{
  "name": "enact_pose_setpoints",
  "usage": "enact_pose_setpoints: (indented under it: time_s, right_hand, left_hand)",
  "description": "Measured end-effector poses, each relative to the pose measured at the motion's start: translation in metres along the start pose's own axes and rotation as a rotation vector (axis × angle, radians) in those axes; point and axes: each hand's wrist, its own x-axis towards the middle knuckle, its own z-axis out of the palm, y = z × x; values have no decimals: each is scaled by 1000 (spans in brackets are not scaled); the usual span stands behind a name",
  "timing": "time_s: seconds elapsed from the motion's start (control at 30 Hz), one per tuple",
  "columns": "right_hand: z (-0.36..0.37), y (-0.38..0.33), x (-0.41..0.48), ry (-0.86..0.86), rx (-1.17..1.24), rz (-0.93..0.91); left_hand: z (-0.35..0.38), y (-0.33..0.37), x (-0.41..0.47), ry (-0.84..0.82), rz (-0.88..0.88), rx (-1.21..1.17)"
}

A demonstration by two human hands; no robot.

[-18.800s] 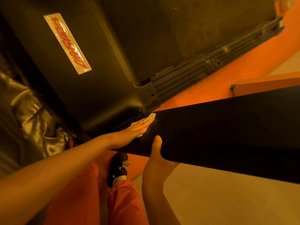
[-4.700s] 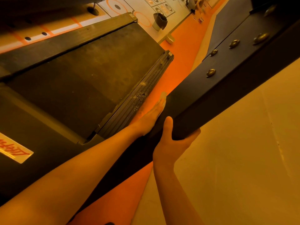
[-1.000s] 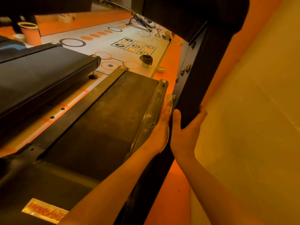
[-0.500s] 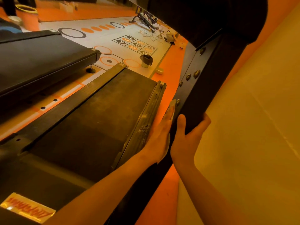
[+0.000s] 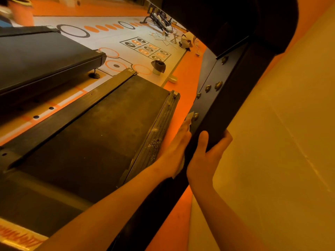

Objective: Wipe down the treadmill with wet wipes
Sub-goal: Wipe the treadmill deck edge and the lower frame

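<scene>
Wipe (image 5: pixel 189 115) under left hand (image 5: pixel 174 151) higher up treadmill upright (image 5: pixel 217 113), lengthwise along it

Head camera only — wide-angle, looking forward and down, close above the treadmill belt (image 5: pixel 101 138); floor (image 5: pixel 112 38) recedes toward 11 o'clock.

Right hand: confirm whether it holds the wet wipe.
No, the right hand grips only the black upright, while the wet wipe lies pressed under the flat left hand.
</scene>
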Motion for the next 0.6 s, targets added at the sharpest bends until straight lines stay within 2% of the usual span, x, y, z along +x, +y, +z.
enact_pose_setpoints:
  time_s: [0.1,0.2,0.4,0.53,0.6]
  right_hand:
    - [-1,-1,1,-3,2,-31]
    - [-2,0,2,-4,12,-47]
    - [-2,3,2,-14,28,-40]
    - [-2,3,2,-11,34,-47]
    - [-3,3,2,-13,36,-34]
  left_hand:
    - [5,-12,-12,41,58,73]
    - [4,-12,-10,27,78,32]
    - [-3,-4,25,-20,-38,-26]
    - [-7,-1,49,-2,-34,-31]
    - [-8,-12,54,9,-101,-17]
